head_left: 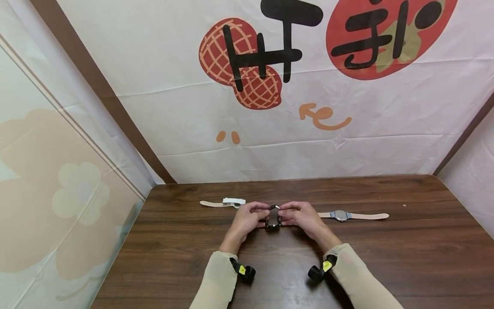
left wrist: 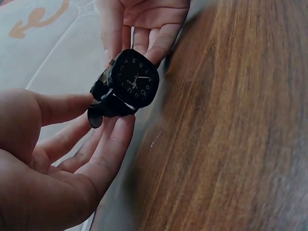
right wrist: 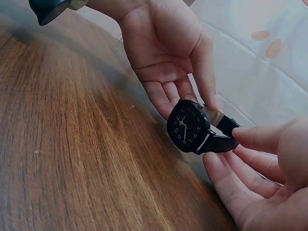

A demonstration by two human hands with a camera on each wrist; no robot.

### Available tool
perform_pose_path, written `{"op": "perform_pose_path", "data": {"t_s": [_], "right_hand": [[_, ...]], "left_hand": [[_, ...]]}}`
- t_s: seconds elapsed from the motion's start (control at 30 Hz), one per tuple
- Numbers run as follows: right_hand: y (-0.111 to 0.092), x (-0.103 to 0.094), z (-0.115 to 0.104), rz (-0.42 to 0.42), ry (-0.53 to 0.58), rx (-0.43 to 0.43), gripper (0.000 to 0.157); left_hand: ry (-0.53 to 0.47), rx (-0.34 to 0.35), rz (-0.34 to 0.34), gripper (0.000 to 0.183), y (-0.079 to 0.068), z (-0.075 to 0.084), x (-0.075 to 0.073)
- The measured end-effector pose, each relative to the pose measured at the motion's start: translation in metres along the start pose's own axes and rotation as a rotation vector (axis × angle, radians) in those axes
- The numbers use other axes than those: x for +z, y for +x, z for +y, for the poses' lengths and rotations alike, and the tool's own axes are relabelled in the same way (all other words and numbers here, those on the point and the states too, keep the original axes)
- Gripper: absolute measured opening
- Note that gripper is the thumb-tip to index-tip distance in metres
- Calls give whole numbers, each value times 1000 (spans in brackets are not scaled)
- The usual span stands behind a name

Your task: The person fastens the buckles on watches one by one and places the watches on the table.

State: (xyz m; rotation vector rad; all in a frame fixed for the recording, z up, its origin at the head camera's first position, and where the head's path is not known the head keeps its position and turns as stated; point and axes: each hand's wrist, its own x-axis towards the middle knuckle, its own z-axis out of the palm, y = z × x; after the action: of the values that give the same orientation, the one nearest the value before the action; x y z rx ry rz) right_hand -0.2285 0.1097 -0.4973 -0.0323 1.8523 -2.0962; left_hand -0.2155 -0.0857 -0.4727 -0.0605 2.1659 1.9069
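Note:
A black wristwatch (head_left: 273,225) with a squarish dark dial is held between both hands over the table, its strap bent round into a loop. My left hand (head_left: 247,218) pinches the strap from one side, thumb above and fingers below, as the left wrist view shows. From the other side my right hand (head_left: 305,217) grips the strap between thumb and fingers. In the right wrist view the watch (right wrist: 186,126) has its dial tilted towards the near side of the table, numerals and hands visible.
Behind my left hand lies a watch with a pale strap (head_left: 211,204) and a white piece over it. A blue watch (head_left: 341,215) with a pale strap lies stretched out right of my right hand. The brown wooden table (head_left: 173,257) ends at a printed cloth wall (head_left: 270,159).

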Motion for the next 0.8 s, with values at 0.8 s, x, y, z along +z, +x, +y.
{"op": "perform_pose_path", "data": {"t_s": [0.8], "right_hand": [[3, 15, -6, 207, -96, 15, 14]], "left_hand": [[-6, -14, 70, 23, 2, -4, -1]]}}
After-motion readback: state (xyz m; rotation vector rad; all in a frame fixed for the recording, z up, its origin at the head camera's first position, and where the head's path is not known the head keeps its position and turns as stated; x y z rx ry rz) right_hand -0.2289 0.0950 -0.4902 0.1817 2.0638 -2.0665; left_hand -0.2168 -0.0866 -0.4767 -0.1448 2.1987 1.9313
